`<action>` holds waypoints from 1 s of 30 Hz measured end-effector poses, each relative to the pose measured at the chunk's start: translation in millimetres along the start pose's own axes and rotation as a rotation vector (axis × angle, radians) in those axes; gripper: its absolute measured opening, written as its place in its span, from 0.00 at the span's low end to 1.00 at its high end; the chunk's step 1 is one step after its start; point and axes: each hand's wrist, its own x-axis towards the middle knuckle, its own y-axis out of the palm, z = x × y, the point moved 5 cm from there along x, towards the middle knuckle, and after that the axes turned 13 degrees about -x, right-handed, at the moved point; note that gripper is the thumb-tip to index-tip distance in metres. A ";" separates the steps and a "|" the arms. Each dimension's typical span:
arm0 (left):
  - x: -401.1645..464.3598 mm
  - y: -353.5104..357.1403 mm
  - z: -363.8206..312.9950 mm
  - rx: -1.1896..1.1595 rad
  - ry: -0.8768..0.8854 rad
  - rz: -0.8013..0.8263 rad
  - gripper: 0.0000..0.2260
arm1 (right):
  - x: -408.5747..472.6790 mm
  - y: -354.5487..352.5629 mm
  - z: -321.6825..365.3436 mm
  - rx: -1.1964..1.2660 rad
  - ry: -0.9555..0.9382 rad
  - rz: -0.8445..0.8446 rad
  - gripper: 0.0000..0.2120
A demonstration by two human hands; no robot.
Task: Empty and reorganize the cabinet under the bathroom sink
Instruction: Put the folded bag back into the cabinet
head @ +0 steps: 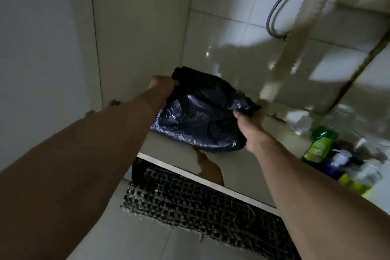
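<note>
A crumpled dark blue-black plastic bag (200,116) lies on the cabinet floor (242,167) under the sink, near its left wall. My left hand (162,86) grips the bag's far left corner. My right hand (251,131) pinches the bag's right edge, fingers closed on the plastic. Both arms reach in from the front. The bag's contents, if any, are hidden.
A white corrugated drain pipe (280,65) and a grey hose (278,12) hang at the right. A green bottle (318,145) and other blurred bottles (356,177) stand at the cabinet's right. The floor laminate is chipped (209,167) near the front edge. A woven mat (200,202) lies below.
</note>
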 end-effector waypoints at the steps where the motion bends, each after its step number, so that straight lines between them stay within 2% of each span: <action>1: 9.9 -2.6 11.8 0.066 -0.008 0.003 0.13 | 6.2 8.2 -7.8 -0.021 0.046 0.005 0.38; 4: 17.3 -14.0 37.2 0.436 -0.044 0.039 0.33 | 20.4 20.6 -25.6 -0.051 0.119 -0.016 0.27; 5: 19.9 -19.9 44.4 0.540 -0.048 0.046 0.36 | 26.8 22.4 -27.6 -0.064 0.123 -0.040 0.26; 8: 28.2 -29.7 54.9 0.671 -0.029 0.067 0.32 | 38.7 21.6 -29.1 -0.101 0.142 -0.082 0.27; 14: 31.2 -30.4 51.0 0.720 0.015 0.076 0.28 | 25.1 20.9 -13.8 -0.160 0.169 -0.072 0.23; 20: 8.9 -30.6 41.6 0.849 0.042 0.079 0.34 | -8.7 -9.7 4.3 -0.563 0.034 -0.122 0.31; 25: -35.7 -19.4 11.2 0.989 0.076 0.122 0.32 | -52.2 -32.0 15.5 -0.659 -0.049 -0.052 0.30; 30: -96.0 -12.8 -26.8 1.086 -0.007 0.178 0.31 | -119.4 -58.6 37.8 -0.788 -0.050 0.079 0.25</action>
